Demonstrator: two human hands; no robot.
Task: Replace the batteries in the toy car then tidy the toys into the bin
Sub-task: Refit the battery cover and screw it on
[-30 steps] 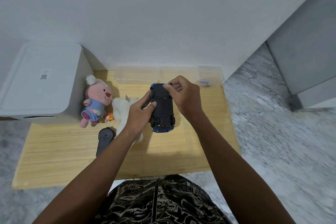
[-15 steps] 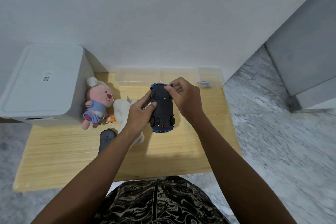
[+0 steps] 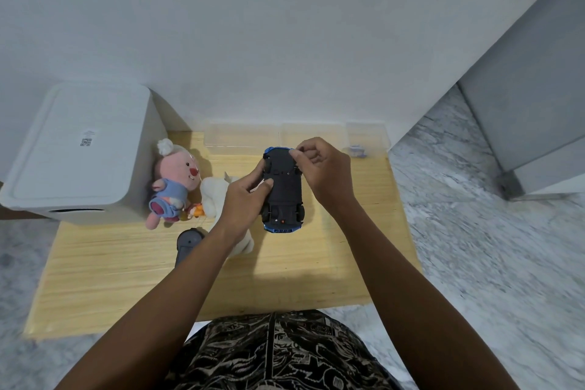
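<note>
The blue plastic toy car (image 3: 282, 191), belly-up with its black underside showing, is held above the pale wooden bench (image 3: 126, 263), the left hand (image 3: 243, 199) gripping its side, the right hand (image 3: 323, 171) with fingers curled, pinching at its far end, hiding what they pinch.

Head-worn view, steeply downward, close.
</note>
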